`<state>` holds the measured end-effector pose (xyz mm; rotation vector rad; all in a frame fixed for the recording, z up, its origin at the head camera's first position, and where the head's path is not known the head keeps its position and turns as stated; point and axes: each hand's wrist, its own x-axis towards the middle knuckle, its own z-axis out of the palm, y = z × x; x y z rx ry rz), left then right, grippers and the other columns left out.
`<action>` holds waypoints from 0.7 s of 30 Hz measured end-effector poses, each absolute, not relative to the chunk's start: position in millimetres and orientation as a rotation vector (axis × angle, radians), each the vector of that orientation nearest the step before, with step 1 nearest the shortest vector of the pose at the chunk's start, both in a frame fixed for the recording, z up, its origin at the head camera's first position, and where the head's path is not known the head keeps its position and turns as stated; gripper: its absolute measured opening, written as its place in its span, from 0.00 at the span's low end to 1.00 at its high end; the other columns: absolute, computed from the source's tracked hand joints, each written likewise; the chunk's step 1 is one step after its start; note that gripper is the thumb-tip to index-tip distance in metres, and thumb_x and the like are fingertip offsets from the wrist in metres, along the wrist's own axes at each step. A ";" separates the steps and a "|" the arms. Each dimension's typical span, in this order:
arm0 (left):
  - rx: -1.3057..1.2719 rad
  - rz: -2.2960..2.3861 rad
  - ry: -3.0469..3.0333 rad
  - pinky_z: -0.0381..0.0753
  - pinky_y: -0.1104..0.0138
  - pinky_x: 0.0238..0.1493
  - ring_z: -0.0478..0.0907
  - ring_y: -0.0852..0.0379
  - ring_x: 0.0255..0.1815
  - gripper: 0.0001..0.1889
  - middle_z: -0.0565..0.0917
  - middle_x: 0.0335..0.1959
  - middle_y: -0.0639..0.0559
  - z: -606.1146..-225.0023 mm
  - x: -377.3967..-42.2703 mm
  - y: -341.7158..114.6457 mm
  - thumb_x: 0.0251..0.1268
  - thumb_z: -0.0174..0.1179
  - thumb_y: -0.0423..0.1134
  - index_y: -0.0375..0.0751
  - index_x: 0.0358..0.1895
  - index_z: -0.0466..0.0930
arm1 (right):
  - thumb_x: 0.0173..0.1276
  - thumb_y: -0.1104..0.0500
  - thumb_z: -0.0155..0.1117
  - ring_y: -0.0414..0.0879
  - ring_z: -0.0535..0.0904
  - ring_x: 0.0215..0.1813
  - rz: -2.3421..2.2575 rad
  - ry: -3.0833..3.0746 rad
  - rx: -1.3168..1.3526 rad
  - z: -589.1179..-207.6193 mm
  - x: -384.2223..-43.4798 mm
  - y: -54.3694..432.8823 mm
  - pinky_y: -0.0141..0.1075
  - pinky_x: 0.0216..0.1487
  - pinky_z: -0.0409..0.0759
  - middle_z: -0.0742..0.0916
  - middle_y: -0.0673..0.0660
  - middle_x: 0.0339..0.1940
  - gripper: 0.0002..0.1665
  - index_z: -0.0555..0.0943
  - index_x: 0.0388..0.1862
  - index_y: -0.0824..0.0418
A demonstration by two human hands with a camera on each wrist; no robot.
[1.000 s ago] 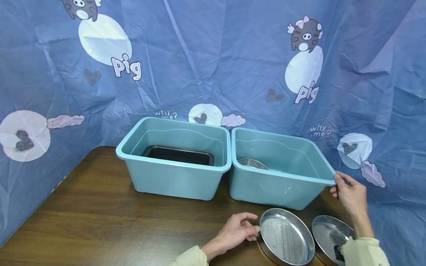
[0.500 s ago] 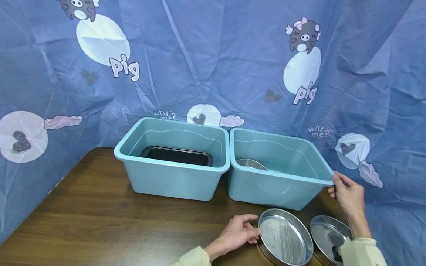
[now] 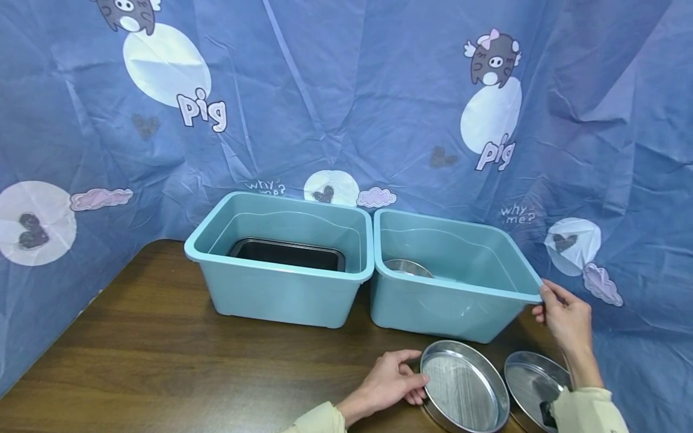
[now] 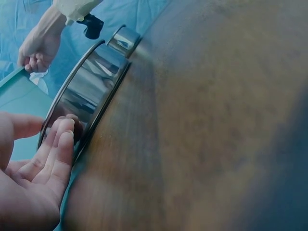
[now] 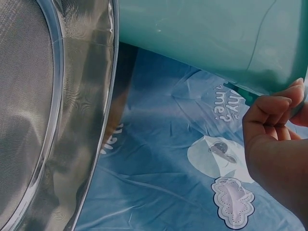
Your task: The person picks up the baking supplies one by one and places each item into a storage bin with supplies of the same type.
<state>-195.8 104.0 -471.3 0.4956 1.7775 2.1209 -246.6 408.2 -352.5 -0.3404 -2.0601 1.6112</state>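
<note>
In the head view, a round metal sieve point(image 3: 460, 385) lies on the table at the front right. My left hand point(image 3: 384, 385) pinches its left edge, thumb on the rim. In the left wrist view the fingertips meet the outer side wall point(image 4: 91, 86). My right hand point(image 3: 571, 322) grips the near right rim corner of the right turquoise bin point(image 3: 433, 316). The right wrist view shows that hand point(image 5: 274, 130) with curled fingers on the corner. Beside the first sieve lies another one point(image 3: 533, 385), partly hidden by the right sleeve. One more metal rim point(image 3: 407, 267) shows inside this bin.
A second turquoise bin point(image 3: 278, 297) stands at the left, close against the right one. Inside it lies a dark rectangular baking pan point(image 3: 292, 255). Both bins stand on a brown wooden table point(image 3: 162, 361). Behind hangs a blue printed cloth point(image 3: 335, 90).
The left thumb has moved slightly right, onto the sieve's rim. My right hand stays on the bin corner. The whole view has shifted slightly.
</note>
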 end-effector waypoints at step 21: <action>0.527 2.143 1.759 0.79 0.75 0.21 0.78 0.62 0.18 0.24 0.84 0.22 0.47 -471.7 -195.2 108.2 0.66 0.61 0.22 0.24 0.66 0.73 | 0.80 0.62 0.55 0.34 0.75 0.14 1.598 -2.076 -0.306 -352.9 -245.3 408.8 0.24 0.16 0.74 0.81 0.46 0.13 0.24 0.71 0.66 0.80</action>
